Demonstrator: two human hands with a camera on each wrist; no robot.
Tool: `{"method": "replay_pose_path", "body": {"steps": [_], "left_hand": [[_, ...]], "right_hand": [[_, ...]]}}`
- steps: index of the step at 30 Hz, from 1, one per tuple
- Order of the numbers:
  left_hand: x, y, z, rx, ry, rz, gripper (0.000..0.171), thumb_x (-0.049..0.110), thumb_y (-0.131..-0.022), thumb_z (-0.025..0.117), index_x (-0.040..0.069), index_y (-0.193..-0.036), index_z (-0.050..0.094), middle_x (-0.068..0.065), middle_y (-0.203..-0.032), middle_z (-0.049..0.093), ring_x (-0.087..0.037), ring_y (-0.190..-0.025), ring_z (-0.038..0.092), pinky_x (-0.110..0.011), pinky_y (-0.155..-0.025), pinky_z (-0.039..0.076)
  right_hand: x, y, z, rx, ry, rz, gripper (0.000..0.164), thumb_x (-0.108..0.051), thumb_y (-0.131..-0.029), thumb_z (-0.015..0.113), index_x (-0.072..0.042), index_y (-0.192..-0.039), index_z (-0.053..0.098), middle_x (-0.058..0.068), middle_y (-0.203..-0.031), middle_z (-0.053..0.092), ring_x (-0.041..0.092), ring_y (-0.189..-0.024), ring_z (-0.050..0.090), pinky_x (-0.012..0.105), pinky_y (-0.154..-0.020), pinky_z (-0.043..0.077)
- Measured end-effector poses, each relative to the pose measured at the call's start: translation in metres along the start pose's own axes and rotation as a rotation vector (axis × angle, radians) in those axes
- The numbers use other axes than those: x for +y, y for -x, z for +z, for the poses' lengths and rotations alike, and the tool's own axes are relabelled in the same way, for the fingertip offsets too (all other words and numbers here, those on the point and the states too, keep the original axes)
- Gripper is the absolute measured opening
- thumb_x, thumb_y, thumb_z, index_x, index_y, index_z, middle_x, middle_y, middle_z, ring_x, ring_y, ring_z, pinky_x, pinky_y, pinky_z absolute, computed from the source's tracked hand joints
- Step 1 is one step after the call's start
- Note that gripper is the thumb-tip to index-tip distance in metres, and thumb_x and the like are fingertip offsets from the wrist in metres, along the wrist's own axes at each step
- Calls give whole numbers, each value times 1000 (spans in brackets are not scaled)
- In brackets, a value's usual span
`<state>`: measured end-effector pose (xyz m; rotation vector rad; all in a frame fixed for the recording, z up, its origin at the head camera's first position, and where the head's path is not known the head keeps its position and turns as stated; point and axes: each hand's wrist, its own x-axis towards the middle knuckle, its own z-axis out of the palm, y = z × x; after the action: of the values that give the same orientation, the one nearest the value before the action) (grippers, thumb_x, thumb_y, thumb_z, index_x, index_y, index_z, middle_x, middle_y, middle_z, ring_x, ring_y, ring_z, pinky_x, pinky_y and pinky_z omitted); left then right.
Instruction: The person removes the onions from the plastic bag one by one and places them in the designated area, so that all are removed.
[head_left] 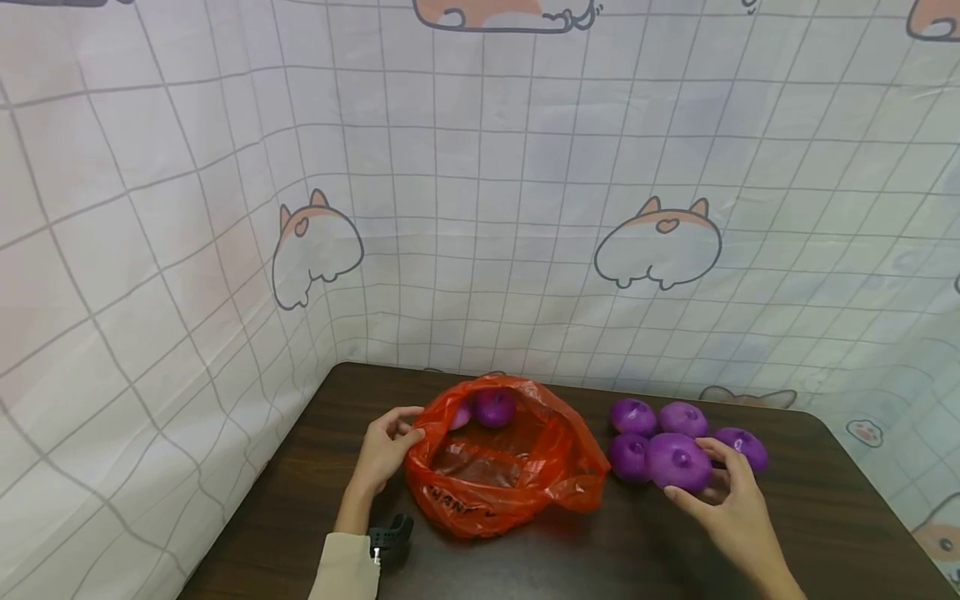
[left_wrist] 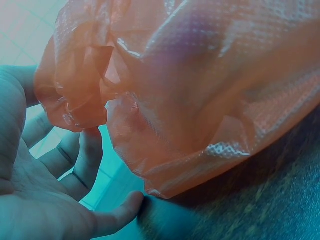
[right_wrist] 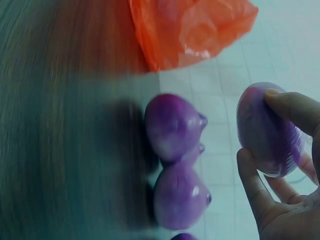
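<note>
From my end, the left hand (head_left: 386,450) pinches the rim of the bag (head_left: 517,500) at its left side, thumb and fingers together on the plastic. The right hand (head_left: 723,500), to the right of the bag, has its thumb and fingers wrapped round an onion (head_left: 678,462), lifted off the table (head_left: 315,442) and apart from the bag. Four more onions (head_left: 632,415) sit right of the bag, close about the held one, and two onions (head_left: 495,407) show inside, towards its far wall; the folds leave me unsure whether more lie deeper. I judge the held one firm and fairly light, its glossy skin likely to slip, so I favour a grip round the widest part, thumb opposite the fingers, keeping off the small tip. The bag looks thin and limp, apt to sag or tear under a hard pull; I'd take it gently by a gathered bit of rim.
</note>
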<state>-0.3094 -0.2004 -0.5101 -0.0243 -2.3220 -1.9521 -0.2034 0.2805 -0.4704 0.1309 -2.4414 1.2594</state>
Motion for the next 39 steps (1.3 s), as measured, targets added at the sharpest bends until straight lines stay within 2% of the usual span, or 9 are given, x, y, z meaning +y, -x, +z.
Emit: {"method": "replay_pose_path", "body": {"steps": [5,11,17,26,30,34,39], "left_hand": [[0,-1,0,0,-5,-2,38,9,-92,74,12,-129,69,-13,-92,67,-17,-72,57,-27,-60,50],[-2,-1,-2,3,-9,-20,37,9,-93,73,12,-130,68,-13,-91,67,-17,-73,56,-28,-63,48],[-3,-2,-2,-3,12,-45,36,8,-94,71,11,-129,68,-11,-90,66,-18,-76,60,-28,-66,50],[-7,-3,-1,-11,41,-55,35,8,-94,70,12,-129,69,-9,-89,65,-19,-78,62,-28,-69,52],[-7,-4,0,-11,50,-58,35,8,-94,70,12,-129,69,-8,-89,65,-19,-78,63,-29,-70,53],[-6,-4,2,-18,64,-57,35,9,-95,70,11,-130,68,-8,-88,65,-19,-79,64,-29,-71,54],[-6,-4,4,-26,83,-59,35,9,-95,70,10,-130,68,-7,-87,66,-18,-79,65,-29,-71,54]], "right_hand": [[13,0,-10,16,15,33,85,-12,-79,88,-1,-148,39,14,-138,42,-18,-101,47,7,-79,50],[26,1,-23,28,51,103,87,-16,-80,88,0,-149,37,23,-137,44,-19,-92,48,6,-74,49],[33,2,-34,43,75,139,87,-22,-82,87,1,-149,37,24,-139,44,-18,-90,47,7,-72,49],[47,0,-42,63,98,160,88,-25,-82,87,3,-148,36,30,-137,43,-19,-86,47,5,-70,47],[54,-1,-46,55,100,201,89,-28,-83,86,3,-149,34,34,-138,43,-23,-85,44,6,-69,46],[61,-3,-51,27,114,263,92,-33,-84,85,2,-150,32,37,-142,41,-23,-84,42,12,-66,47],[71,-5,-57,-11,159,327,93,-37,-87,82,3,-152,29,37,-143,41,-11,-84,44,20,-64,47]]}}
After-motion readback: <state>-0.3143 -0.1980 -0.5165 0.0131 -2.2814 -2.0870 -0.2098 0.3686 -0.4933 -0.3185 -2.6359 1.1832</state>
